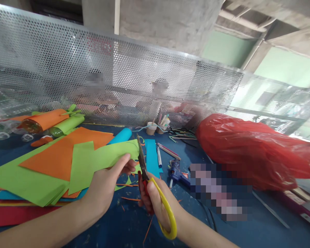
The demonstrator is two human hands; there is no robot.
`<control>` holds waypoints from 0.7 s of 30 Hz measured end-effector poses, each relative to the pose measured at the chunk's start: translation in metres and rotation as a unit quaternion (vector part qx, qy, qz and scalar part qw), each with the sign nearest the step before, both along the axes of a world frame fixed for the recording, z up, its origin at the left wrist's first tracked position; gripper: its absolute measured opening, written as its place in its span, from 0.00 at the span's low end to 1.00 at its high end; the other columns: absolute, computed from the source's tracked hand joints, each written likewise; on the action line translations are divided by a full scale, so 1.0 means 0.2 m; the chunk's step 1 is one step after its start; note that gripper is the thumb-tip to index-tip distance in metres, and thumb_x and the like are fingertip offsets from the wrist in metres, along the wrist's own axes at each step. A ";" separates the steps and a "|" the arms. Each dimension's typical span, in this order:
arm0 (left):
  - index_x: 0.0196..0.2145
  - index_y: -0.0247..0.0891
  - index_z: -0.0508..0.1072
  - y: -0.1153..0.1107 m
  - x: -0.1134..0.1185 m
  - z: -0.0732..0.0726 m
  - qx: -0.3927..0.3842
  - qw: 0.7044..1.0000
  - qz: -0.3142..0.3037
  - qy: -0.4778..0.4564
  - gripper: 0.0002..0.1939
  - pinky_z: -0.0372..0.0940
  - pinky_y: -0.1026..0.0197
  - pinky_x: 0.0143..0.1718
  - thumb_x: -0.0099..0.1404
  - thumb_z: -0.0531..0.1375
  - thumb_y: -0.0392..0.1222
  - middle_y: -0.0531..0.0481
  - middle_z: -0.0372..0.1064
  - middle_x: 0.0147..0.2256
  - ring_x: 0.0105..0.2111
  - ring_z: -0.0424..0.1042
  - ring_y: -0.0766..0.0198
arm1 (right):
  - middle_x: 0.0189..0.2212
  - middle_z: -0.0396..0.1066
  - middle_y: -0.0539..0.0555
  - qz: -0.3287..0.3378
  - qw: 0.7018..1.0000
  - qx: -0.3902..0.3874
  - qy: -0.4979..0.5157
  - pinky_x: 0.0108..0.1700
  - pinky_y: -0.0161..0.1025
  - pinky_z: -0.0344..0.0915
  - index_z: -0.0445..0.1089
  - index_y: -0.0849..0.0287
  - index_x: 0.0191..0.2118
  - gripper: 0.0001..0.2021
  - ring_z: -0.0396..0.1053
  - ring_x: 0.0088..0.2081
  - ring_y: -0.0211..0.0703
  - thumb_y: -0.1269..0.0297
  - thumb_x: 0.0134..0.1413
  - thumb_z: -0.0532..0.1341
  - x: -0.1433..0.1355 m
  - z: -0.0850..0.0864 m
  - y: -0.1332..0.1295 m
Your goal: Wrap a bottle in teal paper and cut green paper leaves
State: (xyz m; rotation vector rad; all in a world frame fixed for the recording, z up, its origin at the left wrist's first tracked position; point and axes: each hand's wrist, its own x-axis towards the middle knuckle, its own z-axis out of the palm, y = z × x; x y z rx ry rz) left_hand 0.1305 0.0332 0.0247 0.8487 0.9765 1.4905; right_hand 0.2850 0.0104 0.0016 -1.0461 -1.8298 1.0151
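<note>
My left hand (105, 184) pinches a strip of light green paper (113, 153) between thumb and fingers, near the strip's right end. Wrapped through the handles, my right hand (157, 198) grips a pair of scissors (144, 165) with a yellow and a red handle. The blades point away from me and meet the green strip at its right end. How far apart the blades are, I cannot tell. Beneath and left of the strip lie an orange sheet (51, 160) and more green sheets (23, 182). A blue paper strip (151, 155) lies just beyond the scissors.
Right of the scissors lie a blue glue gun (179, 174) and a marker (159, 155). Paper-wrapped bottles (48, 120) stand back left. Cups (151, 128) of sticks sit before a perforated metal screen (144, 69), people behind it. A red plastic bag (248, 151) bulges at right.
</note>
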 end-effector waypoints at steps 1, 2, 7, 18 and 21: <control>0.24 0.39 0.78 0.01 0.00 -0.01 0.009 1.000 0.000 0.006 0.11 0.68 0.57 0.37 0.52 0.68 0.50 0.50 0.76 0.25 0.29 0.73 0.58 | 0.14 0.51 0.41 0.001 1.000 -0.007 0.002 0.23 0.35 0.60 0.57 0.56 0.31 0.28 0.52 0.14 0.33 0.33 0.58 0.43 0.00 0.01 0.00; 0.24 0.40 0.78 0.01 -0.01 -0.01 0.018 1.000 -0.001 0.010 0.10 0.68 0.57 0.37 0.53 0.68 0.49 0.51 0.76 0.24 0.28 0.73 0.59 | 0.14 0.50 0.41 0.001 1.000 -0.013 0.005 0.23 0.35 0.60 0.57 0.56 0.31 0.28 0.51 0.14 0.33 0.33 0.57 0.43 0.00 0.01 -0.01; 0.22 0.40 0.77 0.03 -0.01 -0.01 0.051 0.999 0.000 0.020 0.10 0.68 0.61 0.33 0.55 0.66 0.47 0.52 0.74 0.23 0.27 0.72 0.61 | 0.14 0.50 0.41 -0.002 1.000 -0.029 0.008 0.22 0.35 0.60 0.56 0.56 0.30 0.28 0.50 0.13 0.32 0.32 0.56 0.44 -0.01 0.04 -0.01; 0.23 0.38 0.77 0.09 -0.04 -0.02 0.117 0.992 -0.002 0.049 0.10 0.67 0.62 0.32 0.57 0.66 0.46 0.53 0.73 0.22 0.26 0.71 0.63 | 0.13 0.50 0.40 -0.016 0.999 -0.047 -0.011 0.21 0.33 0.59 0.55 0.55 0.29 0.28 0.50 0.13 0.31 0.32 0.56 0.44 0.00 0.05 -0.01; 0.22 0.38 0.77 0.09 -0.04 -0.01 0.120 0.991 -0.002 0.052 0.10 0.67 0.62 0.32 0.57 0.65 0.44 0.53 0.73 0.22 0.25 0.70 0.64 | 0.13 0.50 0.40 -0.013 0.999 -0.045 -0.013 0.21 0.33 0.59 0.55 0.55 0.28 0.28 0.51 0.12 0.30 0.33 0.56 0.45 0.00 0.05 -0.01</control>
